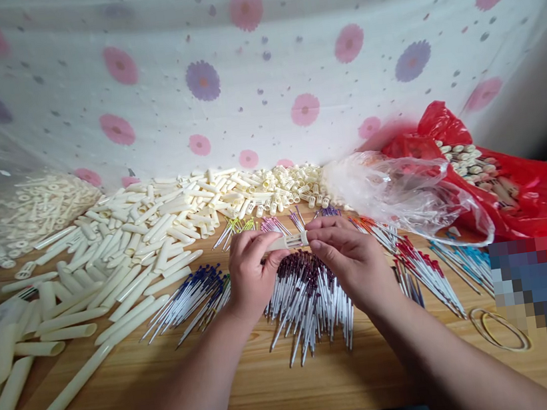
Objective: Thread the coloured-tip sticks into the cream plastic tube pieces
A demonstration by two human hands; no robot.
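Both hands meet over the middle of the table around a short cream slotted pen barrel part. My left hand pinches its left end, and the fingers of my right hand close on its right end. Just below them lies a large pile of pen refills with dark purple tops, their pale tubes pointing toward me. Blue-topped refills lie left of my left hand. Red-topped refills lie to the right of my right hand. Small bunches of yellow, pink and violet refills show behind the hands.
Cream pen barrels cover the left and back of the wooden table. A clear bag of small white parts stands at the back left. Clear plastic and a red bag lie at the right, near rubber bands.
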